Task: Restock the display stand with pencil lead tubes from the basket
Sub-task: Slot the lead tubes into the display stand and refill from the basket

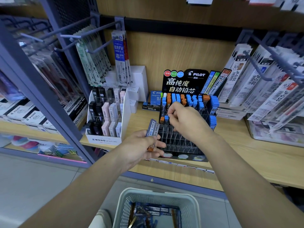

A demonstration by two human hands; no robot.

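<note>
Though clearly under way, nowhere near finished. Faces the display stand (179, 86) on the shelf (238, 145), packed along its back rows (189, 99) with blue and orange caps and seated, in the tier below, with only two tubes at the left end: an orange-capped tube (162, 120) and, touching it on the right, a blue-capped tube (166, 117). Leaves the whole front block of clear cells (177, 142) unfilled. Reaches in with the right hand (185, 119), fingers curled and pinching the top of that blue-capped tube, apparently pressing it into its cell; cannot tell whether fully down. Grips in the left hand (139, 147), just before the stand's front left corner, a small bundle of pencil lead tubes (153, 130), fingers and thumb wrapped round it, with one orange cap showing low by the palm. Amounts to a few tubes at most, far too few for the open cells. Keeps the larger reserve in the pale basket (156, 192), below the shelf edge and between the forearms: a loose heap of tubes (153, 209), mostly blue with some orange or brown. Judged from that: done at the back, barely started in the middle tier, untouched in front, with many trips from basket to stand to come.
</note>
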